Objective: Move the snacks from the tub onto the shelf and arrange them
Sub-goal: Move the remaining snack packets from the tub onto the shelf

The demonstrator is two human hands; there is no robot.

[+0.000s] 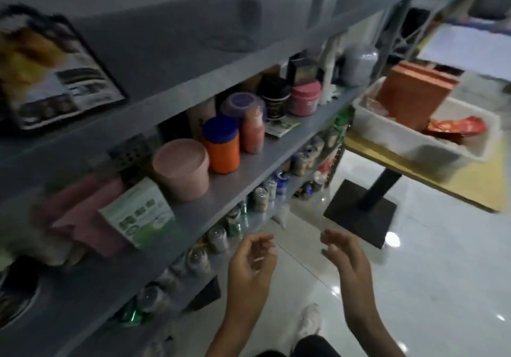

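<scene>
Down at six o'clock in the head view, both hands hang in the air over the pale tiled floor (414,287), apart from each other and touching nothing. The left hand (253,262) has its fingers loosely curled and its grip holds nothing; the right hand (347,257) is likewise slack, fingers half bent, grip empty. From nine o'clock up toward one o'clock runs the grey shelf (249,174), and on its middle board stand a pink tub-shaped cup (181,170), an orange jar with a blue lid (222,146), a slim orange bottle (253,132), a purple-lidded pot (243,105), a black jar (275,96) and a pink jar (304,98). At nine o'clock a green and white box (138,212) leans beside pink packets (85,218), blurred. Cans (260,196) line the board below. At two o'clock the white tub (431,146) sits on a yellow-topped bench (475,182), well apart from the hands; inside it stand orange-brown boxes (412,94) with a red snack packet (456,128) lying beside them.
</scene>
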